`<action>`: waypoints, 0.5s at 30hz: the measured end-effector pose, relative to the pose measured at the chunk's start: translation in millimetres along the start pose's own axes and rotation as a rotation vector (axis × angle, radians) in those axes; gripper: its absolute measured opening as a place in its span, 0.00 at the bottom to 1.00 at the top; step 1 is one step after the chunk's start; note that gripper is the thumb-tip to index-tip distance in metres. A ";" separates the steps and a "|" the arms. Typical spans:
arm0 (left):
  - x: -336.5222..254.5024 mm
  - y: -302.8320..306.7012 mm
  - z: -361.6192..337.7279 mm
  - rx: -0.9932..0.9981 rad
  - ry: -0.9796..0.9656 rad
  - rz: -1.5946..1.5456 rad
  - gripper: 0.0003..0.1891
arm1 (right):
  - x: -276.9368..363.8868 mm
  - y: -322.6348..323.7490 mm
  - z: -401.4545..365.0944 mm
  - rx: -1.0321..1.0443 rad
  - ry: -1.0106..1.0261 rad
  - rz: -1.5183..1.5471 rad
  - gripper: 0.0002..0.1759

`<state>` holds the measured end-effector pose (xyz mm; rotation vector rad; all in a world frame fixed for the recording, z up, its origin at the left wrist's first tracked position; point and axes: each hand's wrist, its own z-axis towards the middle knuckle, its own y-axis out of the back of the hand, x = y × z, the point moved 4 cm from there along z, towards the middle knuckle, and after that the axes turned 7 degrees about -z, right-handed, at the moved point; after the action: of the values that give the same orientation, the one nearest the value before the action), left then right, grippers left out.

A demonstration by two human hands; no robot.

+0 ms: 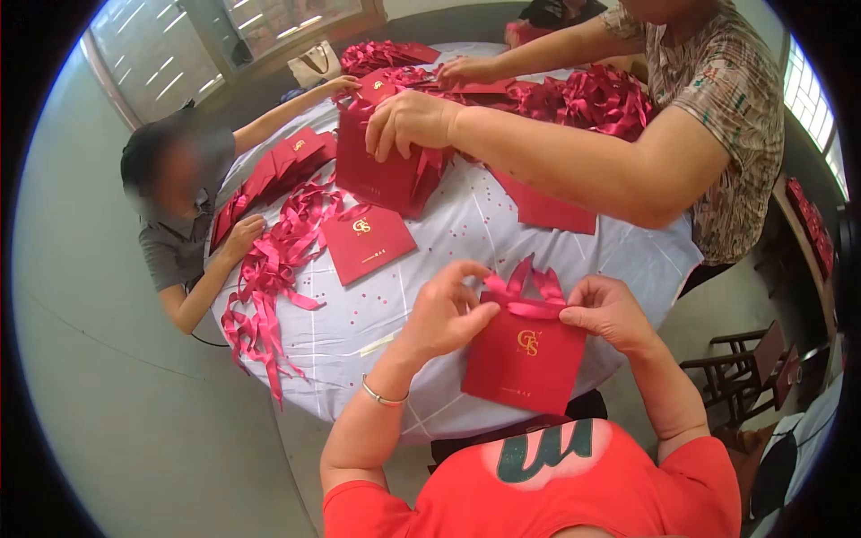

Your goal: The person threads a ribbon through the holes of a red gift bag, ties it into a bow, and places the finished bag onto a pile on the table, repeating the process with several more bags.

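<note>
A red paper gift bag [523,363] with a gold logo lies at the near edge of the table, in front of my torso. Its pink-red ribbon [535,310] crosses the top of the bag, with loops standing up behind. My left hand [446,312], a bracelet on its wrist, has curled fingers at the ribbon's left end, the thumb held a little away from the index finger. On the other side my right hand [613,314] pinches the ribbon between thumb and index finger at the bag's upper right corner.
Another red bag [369,244] lies on the white tablecloth [345,309] beside a heap of ribbons [280,260]. A co-worker's hand [414,123] holds up more bags ahead. A second person [184,193] sits left. More ribbons [583,100] fill the far side; a chair [749,368] stands right.
</note>
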<state>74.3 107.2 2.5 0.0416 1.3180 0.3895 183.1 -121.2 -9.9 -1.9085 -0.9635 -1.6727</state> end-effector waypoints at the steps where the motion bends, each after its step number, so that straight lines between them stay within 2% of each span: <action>1: -2.4 4.8 1.0 -0.078 -0.021 -0.027 0.20 | 6.5 0.4 -0.4 -0.044 0.030 0.085 0.10; 2: 2.6 10.2 5.2 -0.112 -0.075 -0.091 0.21 | 12.5 -2.1 0.9 -0.039 0.038 0.080 0.10; 4: 4.7 14.7 5.1 -0.193 0.060 -0.458 0.20 | 32.2 -2.8 5.4 -0.169 0.192 0.067 0.10; 5: 8.1 21.9 5.0 -0.110 0.157 -0.514 0.17 | 41.3 -5.8 8.9 -0.178 0.244 0.062 0.09; 6: 12.1 28.8 6.1 -0.117 0.151 -0.515 0.17 | 50.2 -12.4 13.3 -0.189 0.282 0.053 0.09; 8: 16.3 33.7 8.3 0.008 0.169 -0.696 0.14 | 60.6 -24.6 26.7 -0.197 0.410 -0.016 0.10; 10: 19.6 46.5 9.0 -0.128 0.061 -0.740 0.10 | 70.4 -39.4 42.8 -0.165 0.496 0.110 0.16; 11: 19.2 55.7 9.8 -0.194 0.006 -0.761 0.08 | 77.1 -49.0 46.8 -0.186 0.459 0.135 0.20; 13: 17.8 77.6 8.6 -0.318 -0.046 -0.727 0.07 | 79.5 -68.9 63.8 -0.097 0.358 0.176 0.21; 14: 18.4 89.8 7.7 -0.366 -0.070 -0.695 0.08 | 78.6 -81.2 73.1 -0.051 0.329 0.088 0.20; 15: 16.8 100.2 5.5 -0.438 -0.140 -0.579 0.08 | 76.3 -92.8 86.8 -0.001 0.401 0.090 0.20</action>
<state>57.3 207.0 13.1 -0.6552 1.0260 0.1656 176.8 19.3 36.7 -1.5070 -0.7059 -1.9004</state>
